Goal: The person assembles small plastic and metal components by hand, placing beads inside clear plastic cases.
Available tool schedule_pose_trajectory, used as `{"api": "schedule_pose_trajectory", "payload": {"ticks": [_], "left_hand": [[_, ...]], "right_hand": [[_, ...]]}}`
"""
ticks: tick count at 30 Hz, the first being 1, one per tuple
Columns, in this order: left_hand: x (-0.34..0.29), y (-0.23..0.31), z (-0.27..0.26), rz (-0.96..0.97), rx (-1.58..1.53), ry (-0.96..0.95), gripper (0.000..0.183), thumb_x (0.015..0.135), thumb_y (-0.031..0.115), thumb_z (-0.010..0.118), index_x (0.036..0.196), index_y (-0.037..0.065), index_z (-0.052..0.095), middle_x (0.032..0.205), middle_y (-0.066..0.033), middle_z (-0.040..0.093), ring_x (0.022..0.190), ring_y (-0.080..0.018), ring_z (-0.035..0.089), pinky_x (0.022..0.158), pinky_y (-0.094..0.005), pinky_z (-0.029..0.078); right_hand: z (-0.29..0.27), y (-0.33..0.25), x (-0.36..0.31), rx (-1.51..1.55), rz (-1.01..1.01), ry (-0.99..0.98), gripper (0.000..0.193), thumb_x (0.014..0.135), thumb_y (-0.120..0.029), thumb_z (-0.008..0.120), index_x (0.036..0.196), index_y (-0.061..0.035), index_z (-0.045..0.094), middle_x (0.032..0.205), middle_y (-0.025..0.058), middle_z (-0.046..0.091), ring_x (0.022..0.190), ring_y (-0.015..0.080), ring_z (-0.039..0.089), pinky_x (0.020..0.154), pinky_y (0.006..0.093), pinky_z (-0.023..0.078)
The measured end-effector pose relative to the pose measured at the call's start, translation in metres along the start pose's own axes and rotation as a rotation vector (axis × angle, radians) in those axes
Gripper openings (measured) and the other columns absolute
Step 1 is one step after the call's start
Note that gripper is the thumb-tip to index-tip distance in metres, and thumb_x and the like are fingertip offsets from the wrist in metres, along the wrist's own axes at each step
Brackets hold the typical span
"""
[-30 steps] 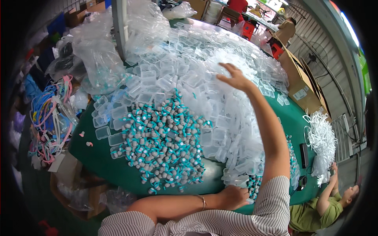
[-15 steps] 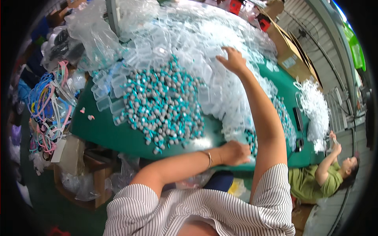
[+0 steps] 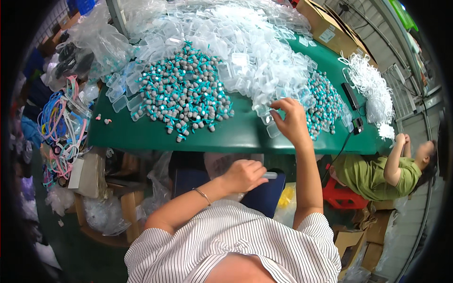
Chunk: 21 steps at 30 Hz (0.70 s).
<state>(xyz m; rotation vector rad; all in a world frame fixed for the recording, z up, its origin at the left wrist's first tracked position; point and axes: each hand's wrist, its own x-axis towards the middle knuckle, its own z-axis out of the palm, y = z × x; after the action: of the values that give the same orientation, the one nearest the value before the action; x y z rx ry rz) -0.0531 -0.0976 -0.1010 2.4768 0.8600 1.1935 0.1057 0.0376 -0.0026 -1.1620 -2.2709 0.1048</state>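
Note:
In front of my body, just off the table edge, my left hand [image 3: 243, 176] has its fingers curled round a small clear plastic box [image 3: 270, 175], seen edge-on. My right hand [image 3: 291, 120] is over the front of the table, its thumb and forefinger apart and nothing visible between them. Close to its fingertips lie loose clear plastic boxes [image 3: 272, 130]. A big heap of grey-and-teal pieces like earplugs [image 3: 181, 92] is left of it. A smaller heap of the same pieces [image 3: 323, 101] is to its right. Behind spreads a large pile of clear boxes [image 3: 255, 42].
The green table [image 3: 188, 140] also bears white cords [image 3: 373, 85] and a black bar [image 3: 350, 96] at right. A cardboard box [image 3: 325, 26] stands at the far right. Colourful bands [image 3: 59, 122] hang at left. A person in green [image 3: 377, 177] sits at right.
My right hand has come back from the far box pile to the table's front. My left hand has drawn off the table edge toward my body, the clear box now showing in it.

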Motion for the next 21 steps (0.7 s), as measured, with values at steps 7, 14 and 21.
{"api": "schedule_pose_trajectory", "payload": {"ticks": [7,14,21], "left_hand": [[-0.065,-0.022,0.037,-0.342,0.181,-0.138,0.021,0.079,0.023,0.071,0.088,0.006,0.064,0.078,-0.0086,0.058,0.069,-0.0269,0.061,0.063,-0.0367,0.049],[-0.017,0.006,-0.066,-0.404,0.394,0.210,0.020,0.080,0.015,0.070,0.095,0.005,0.063,0.086,-0.0109,0.061,0.078,-0.0298,0.062,0.067,-0.0404,0.049],[-0.002,-0.034,-0.088,-0.663,0.658,0.189,0.021,0.081,0.017,0.072,0.096,0.008,0.062,0.088,-0.0103,0.061,0.082,-0.0304,0.063,0.068,-0.0419,0.050]], "right_hand": [[0.022,-0.023,-0.060,-0.126,0.011,0.040,0.024,0.074,-0.010,0.074,0.097,-0.0091,0.068,0.102,0.0068,0.063,0.102,0.0303,0.056,0.084,0.0421,0.043],[0.040,-0.026,-0.073,-0.064,-0.081,0.089,0.022,0.071,-0.008,0.073,0.092,-0.0088,0.067,0.097,0.0051,0.063,0.099,0.0287,0.056,0.080,0.0418,0.043],[0.060,-0.046,-0.060,-0.052,0.004,0.168,0.018,0.075,-0.012,0.074,0.089,-0.0041,0.068,0.094,0.0108,0.063,0.091,0.0313,0.057,0.075,0.0405,0.048]]}}
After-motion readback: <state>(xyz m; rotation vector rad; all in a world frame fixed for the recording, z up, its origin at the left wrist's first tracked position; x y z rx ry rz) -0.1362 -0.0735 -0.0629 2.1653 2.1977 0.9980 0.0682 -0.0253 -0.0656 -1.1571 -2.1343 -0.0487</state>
